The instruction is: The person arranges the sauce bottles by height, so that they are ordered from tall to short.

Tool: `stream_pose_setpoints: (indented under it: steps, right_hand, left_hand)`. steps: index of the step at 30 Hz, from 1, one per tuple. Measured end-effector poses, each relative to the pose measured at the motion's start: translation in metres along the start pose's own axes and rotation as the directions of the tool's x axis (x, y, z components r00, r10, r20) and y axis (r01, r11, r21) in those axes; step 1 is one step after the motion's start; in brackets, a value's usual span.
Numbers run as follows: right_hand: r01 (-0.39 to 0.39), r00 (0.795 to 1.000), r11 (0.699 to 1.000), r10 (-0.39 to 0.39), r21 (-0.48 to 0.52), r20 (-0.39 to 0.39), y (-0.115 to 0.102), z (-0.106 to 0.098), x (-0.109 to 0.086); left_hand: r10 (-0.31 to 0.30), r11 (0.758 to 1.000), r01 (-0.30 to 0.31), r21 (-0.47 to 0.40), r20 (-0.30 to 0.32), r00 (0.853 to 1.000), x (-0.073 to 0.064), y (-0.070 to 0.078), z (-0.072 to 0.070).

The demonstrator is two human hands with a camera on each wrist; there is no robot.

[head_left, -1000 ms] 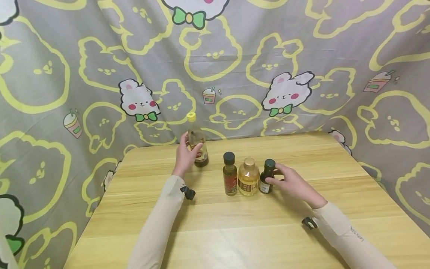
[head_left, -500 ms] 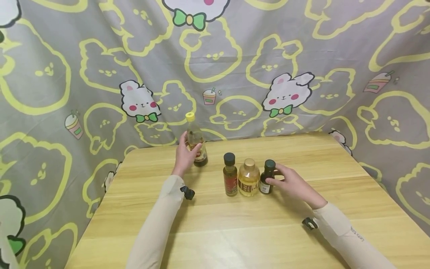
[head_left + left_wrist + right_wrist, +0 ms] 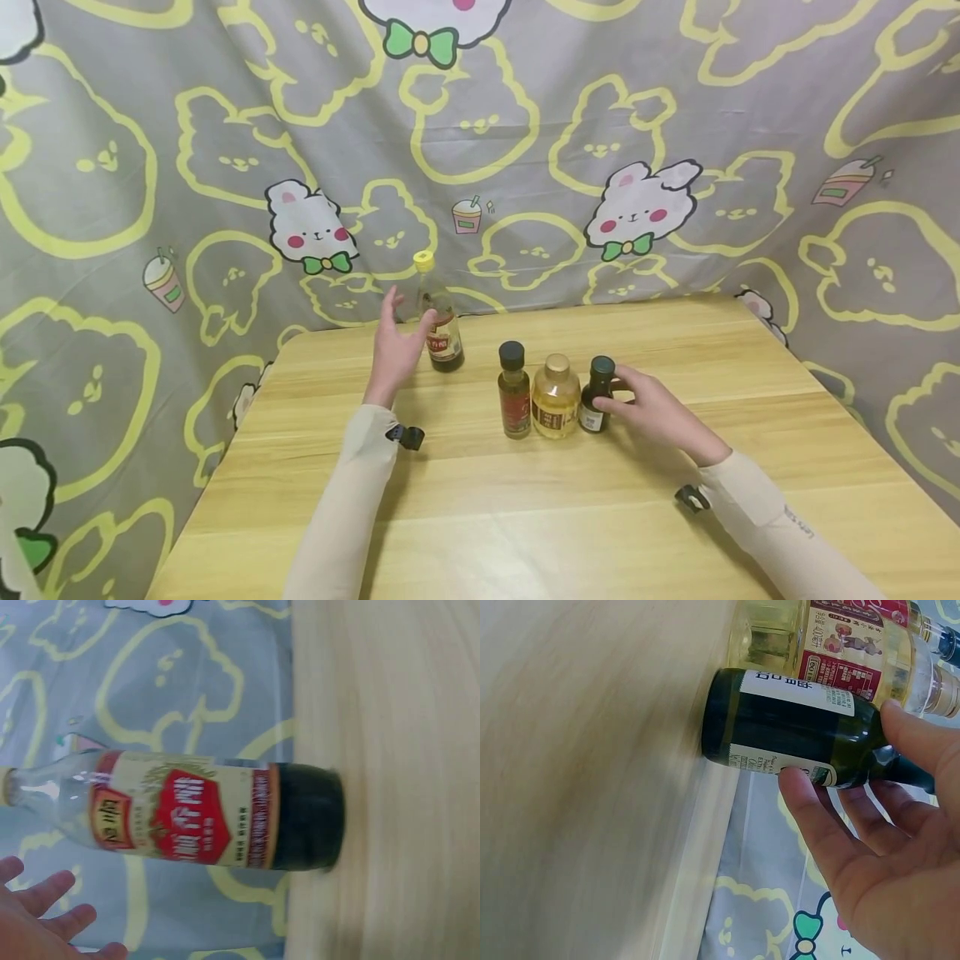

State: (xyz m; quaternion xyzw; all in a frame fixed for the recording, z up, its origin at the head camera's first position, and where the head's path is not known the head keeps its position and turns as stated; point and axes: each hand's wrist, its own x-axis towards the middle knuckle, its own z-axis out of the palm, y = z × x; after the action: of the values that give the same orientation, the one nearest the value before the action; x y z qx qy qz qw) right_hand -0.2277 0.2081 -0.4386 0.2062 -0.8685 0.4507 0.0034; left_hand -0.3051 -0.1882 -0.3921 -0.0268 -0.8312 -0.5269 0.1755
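A tall vinegar bottle [image 3: 444, 340] with a yellow cap and a red and cream label stands upright near the table's back edge. My left hand [image 3: 396, 350] is just left of it, fingers spread; in the left wrist view, a gap separates the fingertips [image 3: 56, 889] from the glass. My right hand [image 3: 660, 415] holds a small dark green bottle [image 3: 791, 727] with a white label, thumb on one side and fingers on the other. That bottle stands upright at the right end of a row, beside a round bottle of golden oil [image 3: 555, 404].
At the row's left end stands a slim bottle [image 3: 515, 407] with a black cap and red label. The wooden table [image 3: 480, 517] reaches back to a grey patterned curtain [image 3: 525, 125]. Each sleeve carries a black wrist mount.
My left hand has let go of the vinegar bottle and drawn back to the left, fingers spreading. The right hand and the row of bottles have stayed put.
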Motion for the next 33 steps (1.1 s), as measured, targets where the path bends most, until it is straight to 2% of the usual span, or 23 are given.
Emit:
stream_pose_setpoints:
  steps: [5,8,15,21,24,27,33]
  right_hand:
    - [-0.004,1.0,1.0,0.004,-0.003,0.003,0.001,0.0,0.001]
    - [-0.007,1.0,1.0,0.007,-0.011,0.003,0.001,0.0,0.001]
    - [-0.006,1.0,1.0,0.006,-0.015,0.005,0.0,0.0,0.002]
    - [-0.008,1.0,1.0,0.008,-0.018,0.008,-0.001,0.0,0.001]
    - [-0.006,1.0,1.0,0.006,-0.017,0.011,-0.001,0.0,0.001]
    - [-0.003,1.0,1.0,0.003,-0.016,0.014,-0.002,-0.001,0.001]
    - [0.001,1.0,1.0,-0.001,-0.017,0.016,-0.001,0.0,0.002]
  left_hand:
    - [0.056,0.998,-0.056,0.0,-0.012,0.998,-0.006,0.006,-0.006]
    - [0.086,0.996,-0.086,0.001,0.007,0.996,-0.01,0.009,-0.007]
    - [0.122,0.99,-0.125,0.063,0.042,0.992,-0.022,0.012,-0.009]
    - [0.165,0.985,-0.169,0.04,0.091,0.982,-0.028,0.016,-0.009]
    - [0.198,0.979,-0.201,0.011,0.144,0.97,-0.03,0.019,-0.006]
    - [0.229,0.973,-0.226,-0.039,0.211,0.95,-0.032,0.02,-0.002]
    - [0.212,0.977,-0.193,-0.09,0.358,0.909,-0.039,0.024,0.007]
